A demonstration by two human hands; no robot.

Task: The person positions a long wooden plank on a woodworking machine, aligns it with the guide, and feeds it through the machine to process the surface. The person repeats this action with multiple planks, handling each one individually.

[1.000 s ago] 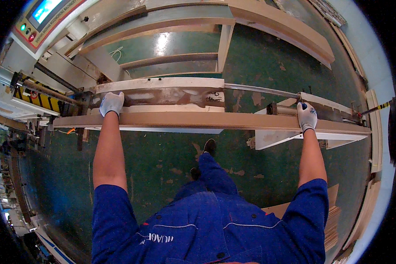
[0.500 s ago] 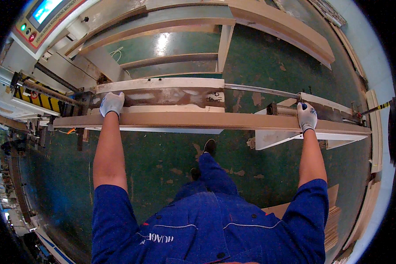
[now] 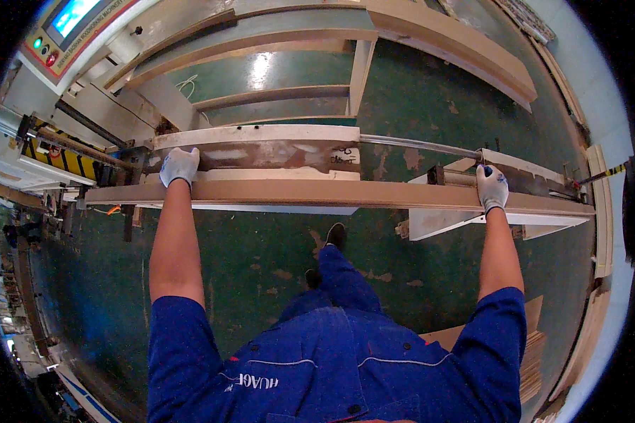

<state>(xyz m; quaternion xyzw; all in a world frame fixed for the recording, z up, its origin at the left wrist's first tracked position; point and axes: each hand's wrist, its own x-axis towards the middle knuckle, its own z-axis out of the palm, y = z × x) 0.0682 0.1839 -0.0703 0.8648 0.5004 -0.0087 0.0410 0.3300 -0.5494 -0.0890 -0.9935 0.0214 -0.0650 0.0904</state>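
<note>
Two gloved hands (image 3: 180, 167) (image 3: 493, 187), two shoes (image 3: 337, 234) (image 3: 313, 279), one screen (image 3: 72, 15).

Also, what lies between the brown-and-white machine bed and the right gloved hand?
In the head view: worn green floor, a metal rod along the far side, and a dark bracket nearer the right hand.

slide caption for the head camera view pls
White-gloved left hand and right hand, wide apart at the far edge of a long brown-edged board over green floor.
</note>
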